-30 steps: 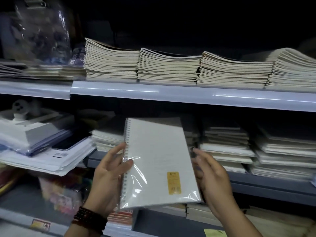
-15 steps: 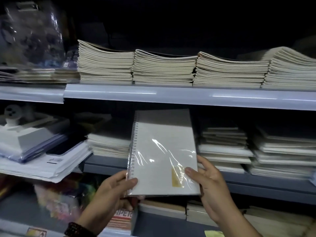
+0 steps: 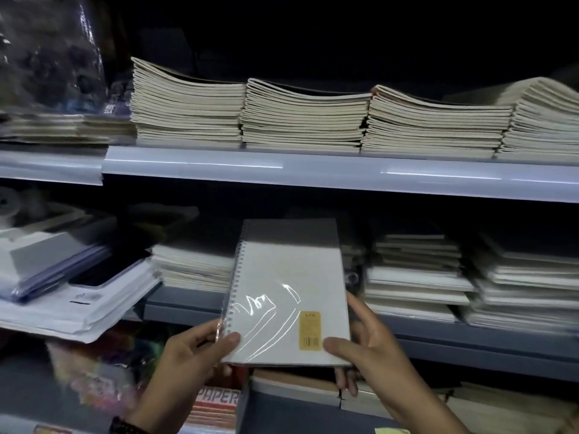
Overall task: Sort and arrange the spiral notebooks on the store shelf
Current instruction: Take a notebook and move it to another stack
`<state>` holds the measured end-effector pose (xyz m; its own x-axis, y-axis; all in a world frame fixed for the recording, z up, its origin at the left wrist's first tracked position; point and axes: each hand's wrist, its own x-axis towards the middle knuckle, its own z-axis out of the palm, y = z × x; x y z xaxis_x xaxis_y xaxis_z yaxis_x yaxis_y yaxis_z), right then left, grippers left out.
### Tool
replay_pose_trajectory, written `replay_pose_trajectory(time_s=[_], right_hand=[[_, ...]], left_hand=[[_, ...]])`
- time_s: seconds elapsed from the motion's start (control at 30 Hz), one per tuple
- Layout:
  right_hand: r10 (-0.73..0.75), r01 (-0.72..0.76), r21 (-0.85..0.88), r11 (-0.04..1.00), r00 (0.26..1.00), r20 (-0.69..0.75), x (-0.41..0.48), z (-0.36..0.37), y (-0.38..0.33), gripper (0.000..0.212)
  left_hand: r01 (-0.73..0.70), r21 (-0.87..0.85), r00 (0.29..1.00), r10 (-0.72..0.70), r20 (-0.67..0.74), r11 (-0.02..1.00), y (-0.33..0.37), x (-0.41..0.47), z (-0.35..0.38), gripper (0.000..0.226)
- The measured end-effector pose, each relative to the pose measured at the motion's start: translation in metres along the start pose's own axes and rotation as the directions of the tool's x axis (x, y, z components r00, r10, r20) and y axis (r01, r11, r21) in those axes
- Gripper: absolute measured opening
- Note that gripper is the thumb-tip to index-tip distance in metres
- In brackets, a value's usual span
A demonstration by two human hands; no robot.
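Note:
A white spiral notebook [image 3: 288, 286] in clear plastic wrap, with a yellow barcode sticker near its lower right corner, is held flat and pushed partly into the middle shelf. My left hand [image 3: 191, 355] pinches its lower left corner by the spiral. At the lower right corner my right hand [image 3: 366, 349] grips it, thumb on top and fingers beneath. Stacks of pale notebooks [image 3: 194, 264] lie on the middle shelf [image 3: 181, 303] to its left, and more stacks [image 3: 413, 274] lie to its right.
The upper shelf [image 3: 313, 173] carries several tall stacks of cream notebooks [image 3: 300, 117]. At the left lie white papers and folders [image 3: 72, 296]. Below, a red pad marked PAPER [image 3: 216, 405] and colourful packets [image 3: 103, 371] sit on the lower shelf.
The notebook has moved forward and flatter into the middle shelf gap. Both hands slid down to its lower corners.

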<state>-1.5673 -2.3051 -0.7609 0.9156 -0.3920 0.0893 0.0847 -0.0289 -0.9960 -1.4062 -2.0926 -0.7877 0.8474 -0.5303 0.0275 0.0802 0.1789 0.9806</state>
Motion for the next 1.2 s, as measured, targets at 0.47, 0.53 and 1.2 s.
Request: replay_pose_trajectory(time_s=[0.47,0.53,1.2], right_hand=[[-0.1,0.101,0.002,0.995,0.988,-0.117,0.08,0.084,-0.01,0.054],[-0.05,0.051,0.011,0.999,0.994,-0.093,0.094,0.098,-0.011,0.052],[-0.054,0.018,-0.196,0.98,0.982,-0.182,0.17,0.144,0.013,0.039]], left_hand=[[-0.181,-0.1,0.894,0.122,-0.431,0.978,0.033,0.021,-0.041,0.028],[-0.187,-0.093,0.864,0.119,-0.489,0.978,0.037,0.024,-0.053,0.024],[-0.324,-0.005,0.815,0.277,-0.509,0.946,0.038,0.073,-0.081,0.051]])
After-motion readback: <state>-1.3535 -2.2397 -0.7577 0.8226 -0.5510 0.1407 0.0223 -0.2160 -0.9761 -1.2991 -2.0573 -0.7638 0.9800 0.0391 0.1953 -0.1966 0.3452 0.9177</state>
